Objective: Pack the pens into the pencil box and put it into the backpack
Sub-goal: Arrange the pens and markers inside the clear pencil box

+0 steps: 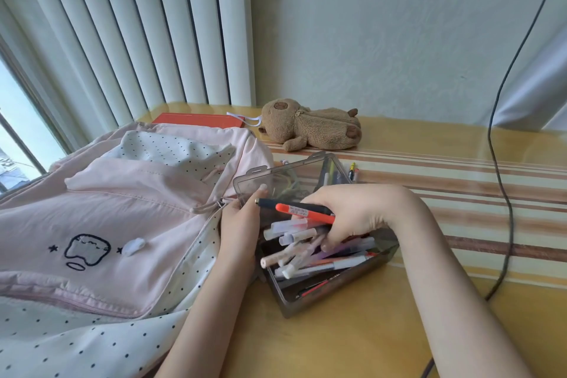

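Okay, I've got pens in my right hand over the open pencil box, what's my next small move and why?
Probably lower the right hand and drop the orange pen and black pen into the pencil box. Its lid is up, steadied by the left hand, and two more pens lie on the table behind.

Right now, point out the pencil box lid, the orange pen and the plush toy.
pencil box lid [294, 176]: head view, on its clear raised panel.
orange pen [306, 213]: head view, mid barrel, in the right hand [359, 212].
plush toy [322, 129]: head view, on its body.
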The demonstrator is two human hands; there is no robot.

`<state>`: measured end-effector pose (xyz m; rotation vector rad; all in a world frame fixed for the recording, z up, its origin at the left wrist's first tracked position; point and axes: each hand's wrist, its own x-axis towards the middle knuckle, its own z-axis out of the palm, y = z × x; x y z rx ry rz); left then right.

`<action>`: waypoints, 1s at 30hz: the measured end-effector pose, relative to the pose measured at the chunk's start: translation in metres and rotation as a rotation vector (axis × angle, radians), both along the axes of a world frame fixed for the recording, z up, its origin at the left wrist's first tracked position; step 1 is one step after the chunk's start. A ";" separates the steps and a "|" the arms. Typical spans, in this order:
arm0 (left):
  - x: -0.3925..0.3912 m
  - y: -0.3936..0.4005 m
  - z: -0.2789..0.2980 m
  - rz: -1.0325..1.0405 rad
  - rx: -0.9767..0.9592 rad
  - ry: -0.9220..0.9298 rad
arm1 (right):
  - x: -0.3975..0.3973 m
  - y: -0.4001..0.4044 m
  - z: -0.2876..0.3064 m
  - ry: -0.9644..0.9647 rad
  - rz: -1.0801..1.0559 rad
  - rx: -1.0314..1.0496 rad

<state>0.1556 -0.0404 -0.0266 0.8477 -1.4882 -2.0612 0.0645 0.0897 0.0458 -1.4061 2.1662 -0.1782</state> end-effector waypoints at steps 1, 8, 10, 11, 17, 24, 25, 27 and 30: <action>0.000 0.001 0.001 -0.005 0.012 0.010 | 0.000 0.001 0.001 0.001 -0.004 0.010; -0.001 0.002 0.000 0.048 -0.013 0.005 | -0.005 0.011 0.004 -0.094 -0.072 0.130; -0.001 0.003 0.000 0.053 -0.017 -0.005 | -0.005 0.010 0.003 -0.134 -0.096 0.113; -0.002 0.003 -0.001 0.053 -0.019 -0.012 | -0.005 0.010 0.003 -0.145 -0.114 0.084; -0.001 0.003 0.000 0.066 -0.012 -0.018 | 0.003 0.020 0.000 -0.066 -0.093 0.016; 0.000 0.005 -0.001 0.075 -0.037 0.002 | 0.038 0.029 -0.014 -0.118 -0.097 -0.213; 0.000 0.005 -0.001 0.077 -0.044 0.007 | 0.045 0.027 -0.021 -0.077 -0.078 -0.226; 0.000 0.004 -0.003 0.076 -0.065 0.014 | 0.055 0.022 -0.034 0.009 -0.076 -0.253; 0.002 0.003 -0.005 0.071 -0.081 0.019 | 0.059 0.023 -0.042 0.122 -0.176 -0.378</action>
